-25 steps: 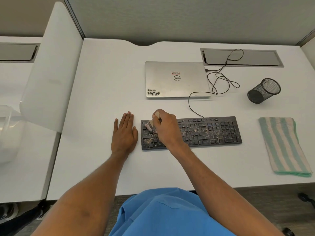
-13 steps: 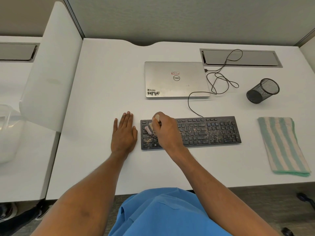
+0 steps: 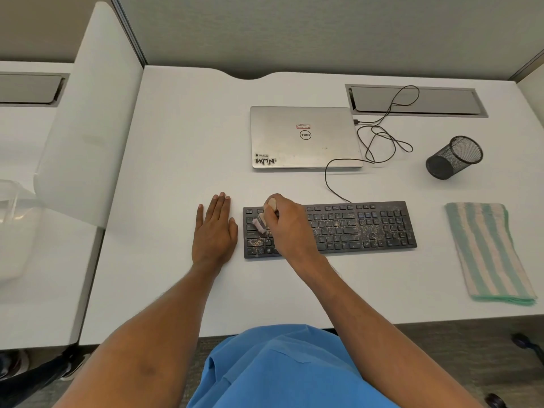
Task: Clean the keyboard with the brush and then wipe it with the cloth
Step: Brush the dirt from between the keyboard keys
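Right hand (image 3: 287,228) is clasping the brush (image 3: 259,224) mid-frame, likely needing light strokes along the keyboard (image 3: 368,228) rows; left hand (image 3: 215,231) is lying flat.

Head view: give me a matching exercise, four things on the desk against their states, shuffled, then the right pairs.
Things:
1. keyboard
2. cloth
3. laptop
4. brush

States:
A. lid closed
B. gripped by the right hand
C. speckled with crumbs
D. folded, lying right of the keyboard

Pairs: 1-C, 2-D, 3-A, 4-B
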